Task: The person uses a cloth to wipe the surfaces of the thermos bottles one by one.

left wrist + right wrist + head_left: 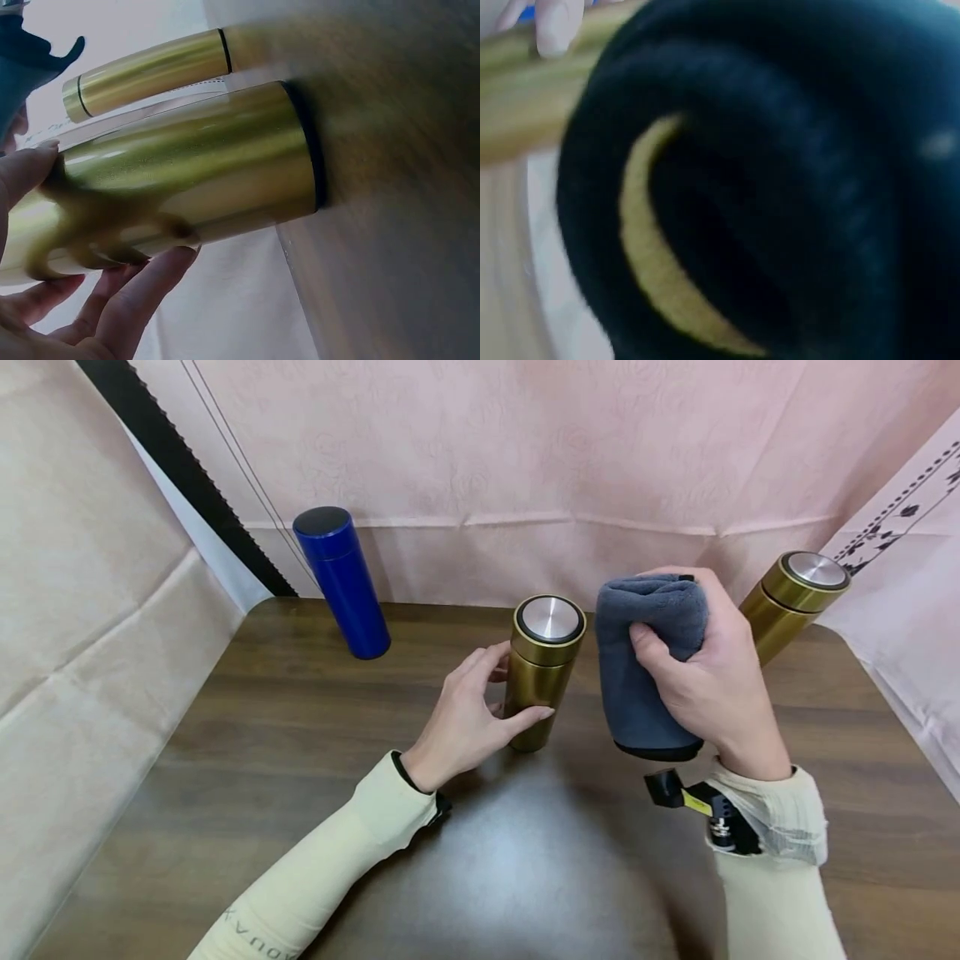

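In the head view my left hand (467, 720) holds a gold thermos bottle (542, 689) from its left side, thumb across the near face and fingers round the back. The bottle stands upright with a silver-topped lid, its base (304, 142) at the tabletop in the left wrist view. My right hand (708, 668) grips a folded blue-grey cloth (637, 693) with a black hem, thumb pressed into the fold. The cloth is just right of that bottle. In the right wrist view a yellow inner strip (652, 255) shows within the dark folded cloth.
A second gold thermos (780, 606) stands at the back right, partly hidden behind my right hand. At the back left stands a blue thermos (345, 585) with a dark lid. The brown wooden table (225, 777) ends at a pale pink cloth backdrop (525, 460).
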`<state>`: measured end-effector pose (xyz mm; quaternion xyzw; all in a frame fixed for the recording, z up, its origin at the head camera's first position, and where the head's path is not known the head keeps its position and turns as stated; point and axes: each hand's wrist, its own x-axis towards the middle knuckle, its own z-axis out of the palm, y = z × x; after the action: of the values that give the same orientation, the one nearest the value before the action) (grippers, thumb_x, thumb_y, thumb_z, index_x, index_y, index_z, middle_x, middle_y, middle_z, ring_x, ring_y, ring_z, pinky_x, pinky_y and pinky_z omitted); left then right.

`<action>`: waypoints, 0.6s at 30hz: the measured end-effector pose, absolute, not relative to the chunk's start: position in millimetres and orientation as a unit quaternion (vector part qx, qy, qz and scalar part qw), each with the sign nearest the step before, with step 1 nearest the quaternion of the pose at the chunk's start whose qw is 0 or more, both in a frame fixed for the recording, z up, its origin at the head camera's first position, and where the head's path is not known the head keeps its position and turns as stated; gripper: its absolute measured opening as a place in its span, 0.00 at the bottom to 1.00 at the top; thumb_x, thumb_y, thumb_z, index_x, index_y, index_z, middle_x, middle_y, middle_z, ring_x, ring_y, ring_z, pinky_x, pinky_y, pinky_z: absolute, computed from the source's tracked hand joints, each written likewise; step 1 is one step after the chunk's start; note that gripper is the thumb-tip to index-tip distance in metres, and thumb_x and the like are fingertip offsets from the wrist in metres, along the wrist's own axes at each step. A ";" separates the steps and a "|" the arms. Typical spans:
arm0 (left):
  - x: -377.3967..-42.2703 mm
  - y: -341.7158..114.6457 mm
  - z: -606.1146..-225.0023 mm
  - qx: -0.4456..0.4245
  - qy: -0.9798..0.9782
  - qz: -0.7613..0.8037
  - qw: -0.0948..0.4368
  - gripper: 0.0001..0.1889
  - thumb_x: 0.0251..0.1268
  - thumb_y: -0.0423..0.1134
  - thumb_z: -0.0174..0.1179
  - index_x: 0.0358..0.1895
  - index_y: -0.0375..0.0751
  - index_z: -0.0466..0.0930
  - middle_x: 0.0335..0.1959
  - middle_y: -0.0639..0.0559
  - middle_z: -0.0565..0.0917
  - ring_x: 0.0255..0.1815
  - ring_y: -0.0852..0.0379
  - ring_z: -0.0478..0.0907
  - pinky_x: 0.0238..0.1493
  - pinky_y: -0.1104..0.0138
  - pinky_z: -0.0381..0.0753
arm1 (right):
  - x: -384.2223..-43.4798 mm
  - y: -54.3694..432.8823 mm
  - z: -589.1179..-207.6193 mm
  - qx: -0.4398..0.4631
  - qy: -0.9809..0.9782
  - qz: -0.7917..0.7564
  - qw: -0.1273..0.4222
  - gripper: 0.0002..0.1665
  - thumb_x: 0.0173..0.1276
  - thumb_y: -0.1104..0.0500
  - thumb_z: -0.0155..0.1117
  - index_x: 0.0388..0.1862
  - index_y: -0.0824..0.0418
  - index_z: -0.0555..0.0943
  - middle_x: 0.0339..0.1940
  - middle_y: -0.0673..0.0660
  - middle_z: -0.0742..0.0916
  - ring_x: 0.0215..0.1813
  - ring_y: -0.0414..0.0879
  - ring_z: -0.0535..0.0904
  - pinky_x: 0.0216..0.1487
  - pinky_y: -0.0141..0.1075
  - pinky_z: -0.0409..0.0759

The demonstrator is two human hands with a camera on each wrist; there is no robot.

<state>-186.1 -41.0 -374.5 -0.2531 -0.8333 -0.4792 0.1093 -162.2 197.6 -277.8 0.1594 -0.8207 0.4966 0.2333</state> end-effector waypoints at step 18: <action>-182.6 -31.2 -385.3 -0.215 -0.801 -0.550 0.104 0.41 0.53 0.43 0.78 0.71 0.56 0.67 0.55 0.54 0.81 0.56 0.60 0.79 0.46 0.58 0.90 | -177.2 201.1 -305.8 0.095 -0.871 0.465 0.122 0.21 0.75 0.45 0.63 0.62 0.52 0.75 0.49 0.50 0.85 0.45 0.41 0.82 0.47 0.28 0.78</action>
<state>-182.6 -31.2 -385.3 -0.2146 -0.8006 -0.5497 0.1040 -177.2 201.1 -305.8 0.0954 -0.8715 0.4655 0.1216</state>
